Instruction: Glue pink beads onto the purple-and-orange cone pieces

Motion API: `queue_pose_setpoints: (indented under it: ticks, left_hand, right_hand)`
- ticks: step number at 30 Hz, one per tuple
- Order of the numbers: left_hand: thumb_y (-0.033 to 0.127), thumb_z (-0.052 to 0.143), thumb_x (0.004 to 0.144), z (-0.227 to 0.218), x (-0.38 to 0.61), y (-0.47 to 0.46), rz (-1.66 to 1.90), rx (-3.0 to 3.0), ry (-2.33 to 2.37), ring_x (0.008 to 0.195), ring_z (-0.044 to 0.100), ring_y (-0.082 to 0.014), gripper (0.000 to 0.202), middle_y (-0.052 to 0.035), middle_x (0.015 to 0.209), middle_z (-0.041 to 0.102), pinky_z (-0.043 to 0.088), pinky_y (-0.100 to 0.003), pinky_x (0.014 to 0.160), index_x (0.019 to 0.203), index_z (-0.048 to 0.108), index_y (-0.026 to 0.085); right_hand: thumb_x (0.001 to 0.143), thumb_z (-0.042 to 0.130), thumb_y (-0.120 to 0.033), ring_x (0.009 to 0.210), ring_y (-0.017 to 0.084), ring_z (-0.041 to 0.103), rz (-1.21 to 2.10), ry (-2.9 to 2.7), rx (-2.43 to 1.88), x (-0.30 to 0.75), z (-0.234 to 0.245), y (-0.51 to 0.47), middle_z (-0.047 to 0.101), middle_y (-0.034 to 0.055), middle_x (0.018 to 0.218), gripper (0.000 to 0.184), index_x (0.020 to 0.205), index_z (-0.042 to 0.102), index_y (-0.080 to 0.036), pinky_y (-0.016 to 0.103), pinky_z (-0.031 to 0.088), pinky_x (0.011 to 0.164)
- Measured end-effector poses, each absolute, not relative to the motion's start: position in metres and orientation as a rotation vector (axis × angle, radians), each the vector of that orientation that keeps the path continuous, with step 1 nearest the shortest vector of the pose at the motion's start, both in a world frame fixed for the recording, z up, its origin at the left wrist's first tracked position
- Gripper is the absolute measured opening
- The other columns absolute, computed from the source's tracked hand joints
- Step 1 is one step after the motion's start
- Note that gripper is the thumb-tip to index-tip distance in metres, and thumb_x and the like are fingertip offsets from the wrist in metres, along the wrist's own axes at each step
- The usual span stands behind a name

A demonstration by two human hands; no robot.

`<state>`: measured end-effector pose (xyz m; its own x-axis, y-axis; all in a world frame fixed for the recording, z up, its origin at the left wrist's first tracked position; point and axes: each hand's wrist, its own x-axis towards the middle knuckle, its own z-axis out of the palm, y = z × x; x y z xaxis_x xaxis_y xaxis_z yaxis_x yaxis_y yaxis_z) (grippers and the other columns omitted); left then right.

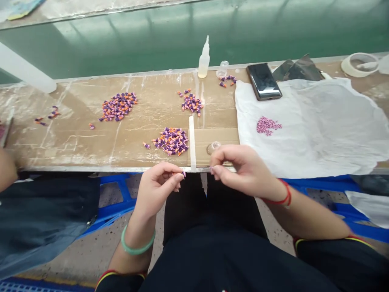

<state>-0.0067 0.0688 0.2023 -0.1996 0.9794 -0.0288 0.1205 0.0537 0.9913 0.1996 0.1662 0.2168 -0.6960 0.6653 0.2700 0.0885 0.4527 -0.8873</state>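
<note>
My left hand [158, 188] pinches a small purple bead [183, 173] between thumb and fingertips, just over the table's front edge. My right hand [243, 168] sits to its right with the fingers curled closed, and nothing shows in them. A white plastic strip [192, 142] lies on the cardboard-covered table [75, 150] between my hands, near a small clear cap [213, 148]. A heap of purple and orange beads [170, 141] lies just beyond my left hand. Two similar heaps [118, 106] [191, 103] lie further back.
A white cloth [304, 129] holds a pink bead heap [266, 125]. A glue bottle [204, 59], small glass jar [223, 69], phone [263, 81] and tape roll [358, 65] line the back edge. Another person's arm [6, 168] enters at left.
</note>
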Motion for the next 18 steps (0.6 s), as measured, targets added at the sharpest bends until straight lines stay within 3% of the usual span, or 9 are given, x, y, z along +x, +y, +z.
queue_pose_setpoints:
  ticks: [7,11,18]
  left_hand:
    - [0.021,0.076,0.074,0.175,-0.004,0.085,1.204,1.140,1.400,0.049,0.061,-0.0102,0.008,0.0007,0.062,0.065,0.049,-0.017,0.044,0.076,0.069,0.017]
    - [0.020,0.073,0.075,0.167,-0.002,0.095,1.168,1.185,1.415,0.053,0.063,-0.0111,0.005,-0.0013,0.066,0.068,0.050,-0.018,0.048,0.079,0.071,0.016]
    - [0.019,0.071,0.076,0.164,-0.005,0.101,1.144,1.230,1.420,0.055,0.064,-0.0117,0.003,-0.0028,0.069,0.071,0.052,-0.019,0.050,0.077,0.072,0.017]
  right_hand:
    - [0.078,0.052,-0.018,0.054,0.010,0.040,0.518,-2.797,-0.748,0.225,0.215,0.233,0.050,-0.0019,0.060,0.012,0.067,0.047,-0.019,0.025,0.027,0.053]
    - [0.078,0.052,-0.020,0.052,0.010,0.027,0.389,-2.988,-0.711,0.216,0.216,0.245,0.041,-0.0023,0.057,0.022,0.063,0.036,-0.019,0.026,0.020,0.051]
    - [0.086,0.052,-0.025,0.051,0.010,0.022,0.305,-3.139,-0.714,0.203,0.225,0.247,0.039,-0.0012,0.055,0.031,0.061,0.036,-0.019,0.027,0.018,0.051]
